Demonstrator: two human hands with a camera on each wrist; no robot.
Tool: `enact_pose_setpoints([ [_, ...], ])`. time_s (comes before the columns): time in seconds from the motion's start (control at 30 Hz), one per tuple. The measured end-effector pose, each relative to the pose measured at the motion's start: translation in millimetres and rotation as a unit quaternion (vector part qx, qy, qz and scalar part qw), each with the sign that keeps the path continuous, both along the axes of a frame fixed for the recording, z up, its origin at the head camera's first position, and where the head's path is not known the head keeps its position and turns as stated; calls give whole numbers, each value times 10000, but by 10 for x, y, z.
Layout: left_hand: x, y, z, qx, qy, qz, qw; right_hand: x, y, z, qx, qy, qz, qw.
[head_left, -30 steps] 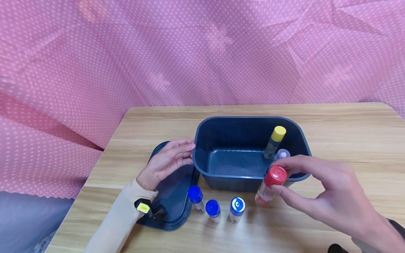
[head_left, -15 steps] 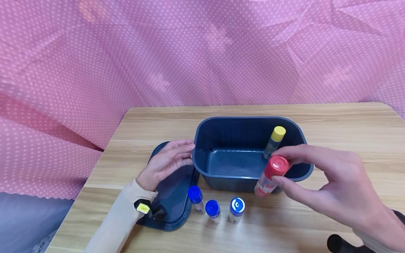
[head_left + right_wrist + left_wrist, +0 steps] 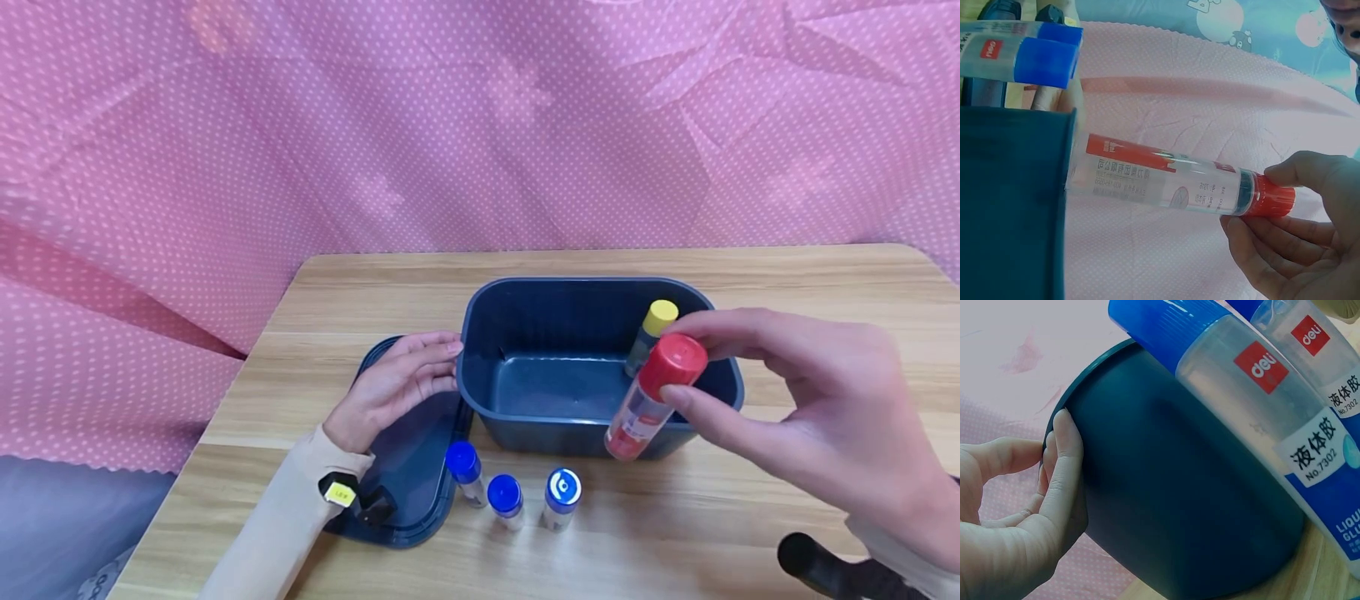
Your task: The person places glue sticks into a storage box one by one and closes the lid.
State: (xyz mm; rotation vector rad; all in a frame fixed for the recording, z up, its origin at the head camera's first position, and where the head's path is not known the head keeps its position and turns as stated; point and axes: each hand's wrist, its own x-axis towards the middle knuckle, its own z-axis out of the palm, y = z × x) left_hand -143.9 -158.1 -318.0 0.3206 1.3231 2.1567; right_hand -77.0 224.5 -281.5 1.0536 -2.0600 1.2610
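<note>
My right hand (image 3: 825, 400) pinches the red cap of a clear glue bottle (image 3: 637, 421) between thumb and fingers. The bottle tilts, its base lower left, and overlaps the front rim of a dark blue bin (image 3: 525, 425). In the right wrist view the bottle's label (image 3: 1129, 153) shows red and white. My left hand (image 3: 401, 379) touches the bin's left end with its fingertips, fingers loosely extended. Inside the bin a yellow-capped bottle (image 3: 660, 317) leans near the right end, partly hidden by the red cap and hand.
Several things stand nearby: blue-capped liquid glue bottles (image 3: 505, 496) in front of the bin, and its dark lid (image 3: 412, 467) lying under my left forearm. A pink dotted cloth (image 3: 450, 125) hangs behind the wooden table (image 3: 360, 283).
My right hand has lifted the red-capped glue bottle up and slightly right, closer over the bin's rim. The hand now hides the purple-capped item in the bin. The left hand stays put.
</note>
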Motion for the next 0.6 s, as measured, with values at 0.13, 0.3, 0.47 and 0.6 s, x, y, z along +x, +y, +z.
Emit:
enact_pose_setpoints([
  [0.13, -3, -4, -4, 4, 3, -3, 10000, 156, -293, 455, 27, -69, -156, 9999],
  [0.3, 0, -8, 1, 38, -17, -11, 10000, 93, -352, 494, -232, -174, -149, 9995],
  [0.47, -6, -17, -14, 72, -27, -53, 10000, 12, -352, 454, -217, -356, -338, 9986],
  [0.6, -4, -9, -12, 42, -3, -35, 10000, -26, -398, 448, 44, -353, -633, 9974],
])
